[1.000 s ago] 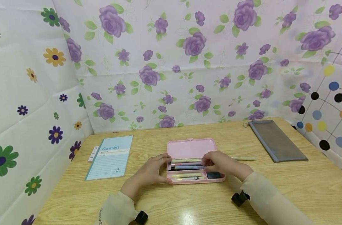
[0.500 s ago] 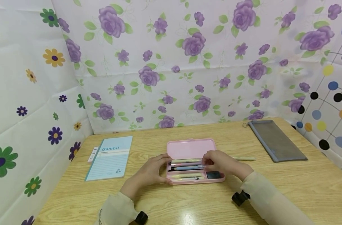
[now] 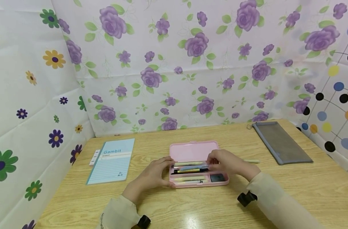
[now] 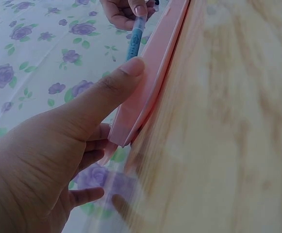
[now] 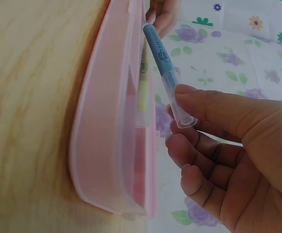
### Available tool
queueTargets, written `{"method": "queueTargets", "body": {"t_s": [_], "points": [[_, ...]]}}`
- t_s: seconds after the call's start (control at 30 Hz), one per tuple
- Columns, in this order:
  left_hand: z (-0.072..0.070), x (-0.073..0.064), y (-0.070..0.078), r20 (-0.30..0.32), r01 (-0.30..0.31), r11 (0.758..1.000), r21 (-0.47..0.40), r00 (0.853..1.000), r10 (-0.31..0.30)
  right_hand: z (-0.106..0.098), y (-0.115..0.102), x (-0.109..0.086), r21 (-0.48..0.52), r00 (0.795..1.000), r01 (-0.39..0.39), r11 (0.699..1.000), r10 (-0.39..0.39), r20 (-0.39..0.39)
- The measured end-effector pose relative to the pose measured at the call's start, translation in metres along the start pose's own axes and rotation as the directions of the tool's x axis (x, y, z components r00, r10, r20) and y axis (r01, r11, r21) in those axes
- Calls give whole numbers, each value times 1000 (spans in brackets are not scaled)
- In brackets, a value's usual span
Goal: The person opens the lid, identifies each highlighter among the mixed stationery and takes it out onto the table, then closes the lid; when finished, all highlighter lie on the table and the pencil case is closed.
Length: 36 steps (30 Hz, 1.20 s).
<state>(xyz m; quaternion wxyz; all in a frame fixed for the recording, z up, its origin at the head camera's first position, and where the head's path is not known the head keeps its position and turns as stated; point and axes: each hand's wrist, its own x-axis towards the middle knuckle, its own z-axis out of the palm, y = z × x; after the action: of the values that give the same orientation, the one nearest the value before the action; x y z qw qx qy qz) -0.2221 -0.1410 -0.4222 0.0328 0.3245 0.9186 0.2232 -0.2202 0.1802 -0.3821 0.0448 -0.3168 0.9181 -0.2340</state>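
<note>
Blue pen (image 5: 159, 52) reaches out toward nine o'clock from the nearer right hand (image 3: 227, 161), which pinches its clear end, long axis about nine-to-three in head view over the pink pencil case (image 3: 192, 152), left hand (image 3: 151, 173) gripping case's nine o'clock end.

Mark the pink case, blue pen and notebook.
Pink case (image 3: 192, 152), head view: inside of open lid.
Blue pen (image 5: 161, 54), right wrist view: middle of barrel.
Notebook (image 3: 111, 163), head view: middle of front cover.
</note>
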Motion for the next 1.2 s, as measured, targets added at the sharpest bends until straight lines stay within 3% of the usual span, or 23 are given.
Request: {"method": "queueTargets", "body": {"t_s": [0.4,0.97,1.2], "points": [[0,-2,-2,-13,2,1000,-4,1000,-2,-24,-5,-3,-55,999,50,997,-50,-7],[-1,-3,0,-9,-10,1000,1,1000,10,-56,-5,-19,-93,999,6,996,-10,-38],[-1,-1,0,1,-3,1000,6,1000,3,-68,0,-36,-64,995,-70,995,66,-71]]}}
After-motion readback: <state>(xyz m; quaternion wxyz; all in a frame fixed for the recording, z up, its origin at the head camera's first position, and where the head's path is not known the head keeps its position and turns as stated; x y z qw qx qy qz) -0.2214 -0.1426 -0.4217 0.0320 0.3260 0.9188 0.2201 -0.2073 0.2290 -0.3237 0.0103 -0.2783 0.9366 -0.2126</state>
